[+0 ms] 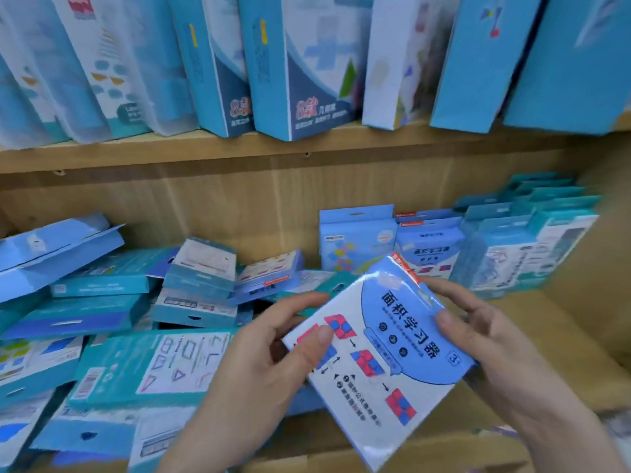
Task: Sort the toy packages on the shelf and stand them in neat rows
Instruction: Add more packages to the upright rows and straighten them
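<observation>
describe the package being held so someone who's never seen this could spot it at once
Find the lower wooden shelf under the row of tall blue boxes. In front of it the left hand and right hand hold one flat package, tilted. Unlike the teal packages heaped to its left, its face is white with a blue arch and pink-and-blue block pictures.

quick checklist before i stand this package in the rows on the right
1. Grip: left hand and right hand both hold the held package: ok.
2. Package upright: it is tilted: not ok.
3. Matching row: the standing package behind looks like the same print: ok.
4. Free spot in front of that row: hidden by what you hold: cannot tell.
5. Rest sorted: the pile on the left lies flat and jumbled: not ok.
</observation>
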The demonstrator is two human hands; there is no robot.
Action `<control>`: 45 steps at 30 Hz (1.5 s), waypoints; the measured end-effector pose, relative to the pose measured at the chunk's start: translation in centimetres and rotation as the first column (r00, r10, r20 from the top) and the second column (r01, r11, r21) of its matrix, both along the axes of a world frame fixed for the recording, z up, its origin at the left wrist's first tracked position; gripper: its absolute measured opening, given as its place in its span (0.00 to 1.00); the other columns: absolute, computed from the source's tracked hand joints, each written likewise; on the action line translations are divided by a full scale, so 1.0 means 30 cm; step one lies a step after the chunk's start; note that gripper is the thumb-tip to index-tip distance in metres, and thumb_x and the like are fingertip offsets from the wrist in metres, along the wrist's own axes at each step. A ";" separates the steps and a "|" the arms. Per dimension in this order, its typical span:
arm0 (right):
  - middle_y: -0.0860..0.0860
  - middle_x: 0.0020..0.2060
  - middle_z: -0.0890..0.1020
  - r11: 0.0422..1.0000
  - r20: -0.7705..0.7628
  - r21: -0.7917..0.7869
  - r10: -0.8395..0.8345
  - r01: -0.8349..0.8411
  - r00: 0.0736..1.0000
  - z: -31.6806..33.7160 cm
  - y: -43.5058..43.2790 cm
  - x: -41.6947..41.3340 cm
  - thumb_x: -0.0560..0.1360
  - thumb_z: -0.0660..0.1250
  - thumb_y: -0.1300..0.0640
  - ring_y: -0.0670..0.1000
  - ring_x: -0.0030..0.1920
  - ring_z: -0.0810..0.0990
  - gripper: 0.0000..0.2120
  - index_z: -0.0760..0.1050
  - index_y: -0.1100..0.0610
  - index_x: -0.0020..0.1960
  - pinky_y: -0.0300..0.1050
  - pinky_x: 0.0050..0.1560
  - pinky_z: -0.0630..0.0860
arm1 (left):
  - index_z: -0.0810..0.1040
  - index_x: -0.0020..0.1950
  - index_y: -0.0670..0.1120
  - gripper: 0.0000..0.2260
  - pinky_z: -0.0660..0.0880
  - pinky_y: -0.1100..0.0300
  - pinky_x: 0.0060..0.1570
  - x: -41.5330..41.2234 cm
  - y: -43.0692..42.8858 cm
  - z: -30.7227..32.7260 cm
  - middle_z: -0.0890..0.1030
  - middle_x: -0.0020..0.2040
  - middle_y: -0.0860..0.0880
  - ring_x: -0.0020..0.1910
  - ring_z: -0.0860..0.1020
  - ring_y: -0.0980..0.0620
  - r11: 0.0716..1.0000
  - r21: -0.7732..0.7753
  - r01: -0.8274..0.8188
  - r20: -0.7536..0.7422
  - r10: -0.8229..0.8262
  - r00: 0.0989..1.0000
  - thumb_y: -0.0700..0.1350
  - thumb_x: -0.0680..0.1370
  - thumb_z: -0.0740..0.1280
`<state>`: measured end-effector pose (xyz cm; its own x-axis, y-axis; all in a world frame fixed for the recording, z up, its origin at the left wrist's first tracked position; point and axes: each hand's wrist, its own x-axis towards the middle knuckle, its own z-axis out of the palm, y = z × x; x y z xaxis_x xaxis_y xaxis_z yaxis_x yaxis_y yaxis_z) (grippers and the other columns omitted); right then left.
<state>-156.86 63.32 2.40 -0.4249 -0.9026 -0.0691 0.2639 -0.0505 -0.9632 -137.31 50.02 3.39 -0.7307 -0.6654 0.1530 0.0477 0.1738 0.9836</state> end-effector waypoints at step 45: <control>0.56 0.65 0.72 0.938 -0.969 -0.051 0.036 0.343 -0.243 -0.086 -0.131 -0.623 0.60 0.78 0.53 0.57 0.69 0.62 0.26 0.77 0.52 0.56 0.58 0.58 0.56 | 0.58 0.66 0.55 0.26 0.68 0.56 0.37 -0.766 0.002 -0.165 0.77 0.53 0.50 0.49 0.78 0.46 0.580 -0.812 -0.058 0.386 0.610 0.692 0.56 0.74 0.68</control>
